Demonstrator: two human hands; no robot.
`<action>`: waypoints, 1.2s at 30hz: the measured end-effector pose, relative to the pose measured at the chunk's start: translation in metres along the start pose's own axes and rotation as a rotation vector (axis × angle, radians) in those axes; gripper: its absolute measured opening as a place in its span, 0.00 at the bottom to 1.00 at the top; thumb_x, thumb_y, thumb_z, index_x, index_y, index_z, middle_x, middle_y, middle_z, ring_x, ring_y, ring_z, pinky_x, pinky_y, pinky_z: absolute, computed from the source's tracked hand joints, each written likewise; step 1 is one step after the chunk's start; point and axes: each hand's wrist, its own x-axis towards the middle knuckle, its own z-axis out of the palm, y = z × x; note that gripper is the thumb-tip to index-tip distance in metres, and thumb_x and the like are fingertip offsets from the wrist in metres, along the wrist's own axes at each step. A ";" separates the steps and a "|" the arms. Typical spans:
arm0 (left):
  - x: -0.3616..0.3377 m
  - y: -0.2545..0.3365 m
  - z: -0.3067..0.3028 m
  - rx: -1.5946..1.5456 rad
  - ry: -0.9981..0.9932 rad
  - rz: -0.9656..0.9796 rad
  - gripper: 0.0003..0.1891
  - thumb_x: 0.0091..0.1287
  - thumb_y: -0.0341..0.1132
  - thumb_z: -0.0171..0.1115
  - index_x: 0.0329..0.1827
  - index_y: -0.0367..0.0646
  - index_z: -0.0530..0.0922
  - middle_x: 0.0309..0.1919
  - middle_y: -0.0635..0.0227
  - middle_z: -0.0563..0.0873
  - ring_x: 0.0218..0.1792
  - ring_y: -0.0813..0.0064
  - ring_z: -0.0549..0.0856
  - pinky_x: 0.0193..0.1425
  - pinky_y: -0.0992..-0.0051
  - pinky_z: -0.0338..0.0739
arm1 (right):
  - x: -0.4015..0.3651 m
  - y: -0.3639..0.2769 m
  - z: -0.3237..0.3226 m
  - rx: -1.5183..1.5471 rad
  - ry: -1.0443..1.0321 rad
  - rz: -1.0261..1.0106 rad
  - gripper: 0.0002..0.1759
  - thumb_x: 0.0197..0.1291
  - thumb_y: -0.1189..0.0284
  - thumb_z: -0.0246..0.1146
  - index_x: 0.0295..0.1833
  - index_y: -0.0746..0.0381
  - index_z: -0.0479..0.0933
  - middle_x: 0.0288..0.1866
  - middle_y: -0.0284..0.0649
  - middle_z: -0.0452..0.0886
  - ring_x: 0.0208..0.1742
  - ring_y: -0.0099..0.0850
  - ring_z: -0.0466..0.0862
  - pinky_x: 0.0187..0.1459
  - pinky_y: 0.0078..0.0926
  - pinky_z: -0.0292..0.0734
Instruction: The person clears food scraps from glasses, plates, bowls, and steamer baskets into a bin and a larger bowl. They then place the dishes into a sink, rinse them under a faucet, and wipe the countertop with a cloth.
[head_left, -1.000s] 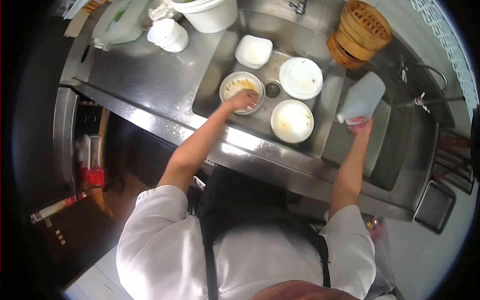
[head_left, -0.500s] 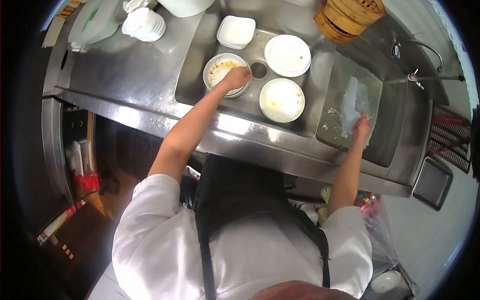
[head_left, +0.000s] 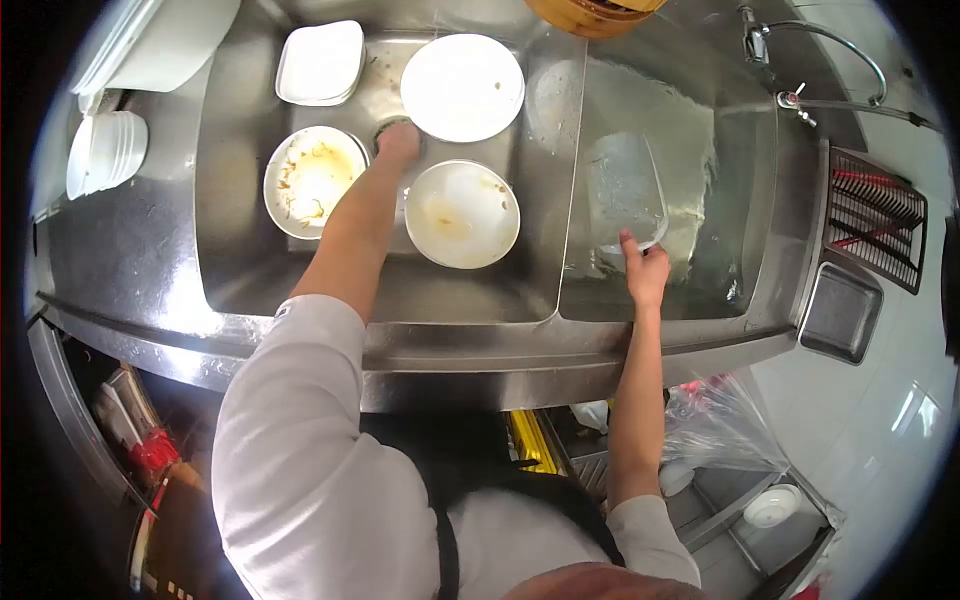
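Observation:
My left hand (head_left: 398,142) reaches down at the drain of the left sink basin (head_left: 480,295), between the dishes. Its fingers are hidden and blurred. A food-stained bowl (head_left: 312,185) stacked on other dishware lies left of my forearm; a second stained dish (head_left: 462,215) is to its right. Beyond are square white dishes (head_left: 320,62) and round white plates (head_left: 462,88). In the water-filled right basin (head_left: 745,190), my right hand (head_left: 645,268) grips the near edge of a clear plastic container (head_left: 622,185), thumb on top. The container is tilted and partly in the water.
A bamboo steamer (head_left: 595,15) stands behind the sink. White bowls (head_left: 108,152) are stacked on the left counter beside a large white tub (head_left: 175,45). A faucet (head_left: 755,40) is at the back right. A dark rack (head_left: 878,215) and metal tray (head_left: 842,312) lie right of the sink.
My left hand has gone from over the stained bowl down to the drain. My right hand has turned the clear container, whose rim now shows in the water. The view has shifted closer to the sink.

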 end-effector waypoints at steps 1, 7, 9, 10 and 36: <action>0.005 0.001 0.006 0.022 -0.020 -0.019 0.15 0.63 0.33 0.53 0.49 0.40 0.82 0.52 0.54 0.83 0.52 0.59 0.84 0.55 0.63 0.78 | 0.000 0.001 0.001 -0.025 0.004 0.012 0.30 0.54 0.51 0.67 0.35 0.75 0.79 0.29 0.56 0.82 0.36 0.48 0.84 0.42 0.39 0.75; 0.000 -0.002 0.025 0.029 0.037 -0.036 0.14 0.64 0.34 0.53 0.47 0.41 0.83 0.52 0.55 0.83 0.51 0.59 0.84 0.51 0.61 0.80 | -0.004 -0.002 -0.003 -0.005 -0.051 -0.004 0.29 0.55 0.52 0.66 0.36 0.73 0.79 0.30 0.57 0.82 0.35 0.50 0.84 0.41 0.40 0.75; 0.013 -0.009 0.043 -0.002 0.080 -0.046 0.14 0.64 0.34 0.53 0.48 0.41 0.82 0.52 0.54 0.83 0.51 0.58 0.84 0.51 0.60 0.80 | -0.002 -0.010 -0.005 -0.050 -0.140 0.086 0.28 0.55 0.52 0.66 0.37 0.73 0.79 0.31 0.57 0.82 0.37 0.51 0.84 0.42 0.40 0.75; 0.017 -0.012 0.051 -0.011 0.130 -0.066 0.14 0.64 0.34 0.53 0.48 0.40 0.82 0.52 0.54 0.83 0.52 0.58 0.83 0.51 0.59 0.80 | -0.002 -0.014 -0.007 -0.076 -0.188 0.132 0.28 0.55 0.52 0.66 0.38 0.73 0.80 0.32 0.57 0.82 0.38 0.51 0.84 0.43 0.40 0.75; -0.170 0.173 -0.164 -1.871 -0.167 0.436 0.07 0.59 0.26 0.54 0.33 0.38 0.81 0.32 0.64 0.84 0.32 0.72 0.83 0.35 0.70 0.79 | -0.058 -0.103 -0.122 0.829 -0.162 -0.111 0.12 0.53 0.76 0.59 0.45 0.65 0.79 0.39 0.33 0.82 0.38 0.22 0.78 0.40 0.21 0.69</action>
